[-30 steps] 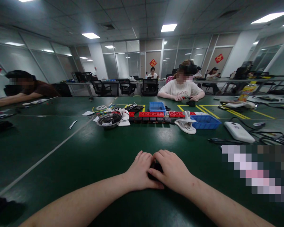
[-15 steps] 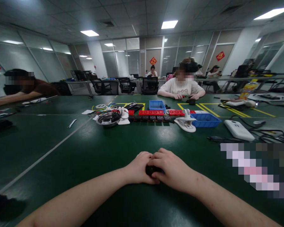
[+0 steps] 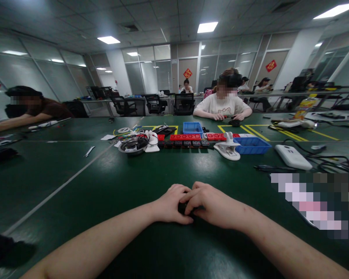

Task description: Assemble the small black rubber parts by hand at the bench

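Observation:
A small black object (image 3: pixel 182 207) sits between my two hands, low over the green table (image 3: pixel 128 182); most of it is covered and its kind cannot be made out. My left hand (image 3: pixel 173 203) wraps round it from the left, with the thumb along the near side. From the right, my right hand (image 3: pixel 208 203) closes over it with bent fingers, its fingertips on the top and near side. The fingers of both hands meet at the far side, where they hide the rest.
Farther off stand a row of red and black blocks (image 3: pixel 189 139), a bowl of cables (image 3: pixel 133 146), a white clip stand (image 3: pixel 228 147) and a blue bin (image 3: pixel 252 145). A white power bank (image 3: pixel 293 157) lies right. A co-worker (image 3: pixel 223 102) sits opposite, another person (image 3: pixel 37 104) at left.
The fingers of my right hand have shifted over the black object, and the thumb has drawn back under the hand. My left hand stays round it, almost unmoved.

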`<action>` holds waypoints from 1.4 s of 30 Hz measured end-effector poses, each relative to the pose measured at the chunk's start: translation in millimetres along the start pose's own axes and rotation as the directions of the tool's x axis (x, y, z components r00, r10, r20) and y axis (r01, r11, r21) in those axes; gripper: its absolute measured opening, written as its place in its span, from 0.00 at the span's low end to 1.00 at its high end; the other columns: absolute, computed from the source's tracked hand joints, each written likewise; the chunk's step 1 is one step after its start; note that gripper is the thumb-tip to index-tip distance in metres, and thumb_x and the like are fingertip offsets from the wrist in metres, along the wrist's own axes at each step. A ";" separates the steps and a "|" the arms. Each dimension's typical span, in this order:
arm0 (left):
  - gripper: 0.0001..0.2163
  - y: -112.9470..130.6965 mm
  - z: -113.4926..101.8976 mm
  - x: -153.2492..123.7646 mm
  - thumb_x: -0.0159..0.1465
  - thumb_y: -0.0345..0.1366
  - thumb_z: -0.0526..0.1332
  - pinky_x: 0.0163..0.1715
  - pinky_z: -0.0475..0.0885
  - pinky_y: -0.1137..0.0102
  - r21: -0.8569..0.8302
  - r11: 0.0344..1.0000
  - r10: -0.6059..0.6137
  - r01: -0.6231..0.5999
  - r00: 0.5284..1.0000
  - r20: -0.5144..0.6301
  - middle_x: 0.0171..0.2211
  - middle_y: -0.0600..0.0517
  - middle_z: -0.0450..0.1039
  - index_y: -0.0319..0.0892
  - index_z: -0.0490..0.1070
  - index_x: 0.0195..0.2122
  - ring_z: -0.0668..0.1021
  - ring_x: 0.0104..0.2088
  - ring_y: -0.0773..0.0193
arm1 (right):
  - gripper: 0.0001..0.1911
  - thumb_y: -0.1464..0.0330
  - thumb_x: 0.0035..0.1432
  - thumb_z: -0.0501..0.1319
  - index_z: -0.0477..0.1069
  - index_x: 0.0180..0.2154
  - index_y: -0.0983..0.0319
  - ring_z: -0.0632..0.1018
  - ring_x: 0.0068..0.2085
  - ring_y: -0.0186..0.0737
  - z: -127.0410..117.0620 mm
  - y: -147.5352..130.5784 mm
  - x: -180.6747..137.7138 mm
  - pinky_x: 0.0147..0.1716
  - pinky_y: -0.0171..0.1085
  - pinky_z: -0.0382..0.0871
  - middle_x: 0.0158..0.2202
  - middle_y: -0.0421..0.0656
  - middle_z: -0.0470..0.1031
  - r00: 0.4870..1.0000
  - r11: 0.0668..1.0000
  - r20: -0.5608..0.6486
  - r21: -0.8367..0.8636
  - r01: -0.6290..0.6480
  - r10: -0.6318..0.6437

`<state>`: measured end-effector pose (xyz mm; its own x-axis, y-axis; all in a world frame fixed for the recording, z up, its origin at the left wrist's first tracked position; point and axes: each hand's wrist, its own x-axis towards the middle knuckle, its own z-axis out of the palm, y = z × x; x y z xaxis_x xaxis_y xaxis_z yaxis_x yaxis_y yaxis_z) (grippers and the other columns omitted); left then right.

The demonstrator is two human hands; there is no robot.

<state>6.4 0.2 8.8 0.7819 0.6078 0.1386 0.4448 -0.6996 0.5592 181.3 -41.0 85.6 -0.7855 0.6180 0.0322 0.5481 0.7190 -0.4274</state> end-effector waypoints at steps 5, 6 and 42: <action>0.32 -0.6 2.7 0.6 0.45 0.47 0.69 0.51 0.58 0.58 0.056 0.998 0.039 -0.040 0.999 0.025 0.49 0.50 0.62 0.49 0.63 0.51 0.64 0.50 0.51 | 0.16 0.77 0.51 0.61 0.73 0.41 0.56 0.69 0.41 0.39 -3.3 1.1 -3.1 0.42 0.37 0.60 0.45 0.38 0.73 0.998 0.999 -0.060 0.033 0.022 -0.020; 0.33 -0.8 4.0 0.5 0.45 0.48 0.69 0.52 0.57 0.57 0.067 0.997 0.047 -0.049 0.999 0.022 0.50 0.50 0.62 0.49 0.62 0.52 0.64 0.50 0.51 | 0.15 0.75 0.52 0.61 0.73 0.42 0.56 0.69 0.42 0.39 -3.2 0.8 -3.0 0.43 0.37 0.60 0.46 0.39 0.72 0.997 0.999 -0.081 0.032 0.017 -0.015; 0.14 -4.2 3.8 2.8 0.46 0.41 0.69 0.42 0.64 0.66 0.044 0.999 0.015 -0.014 0.999 -0.031 0.37 0.53 0.63 0.42 0.69 0.30 0.67 0.41 0.59 | 0.16 0.81 0.49 0.59 0.76 0.34 0.56 0.68 0.41 0.41 3.2 5.2 -1.0 0.43 0.41 0.59 0.40 0.38 0.74 0.999 0.998 -0.018 -0.022 -0.051 0.051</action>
<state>8.3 3.3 3.7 0.7743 0.6088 0.1727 0.4529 -0.7237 0.5207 184.0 -38.9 80.4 -0.7515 0.6592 0.0268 0.5937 0.6934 -0.4083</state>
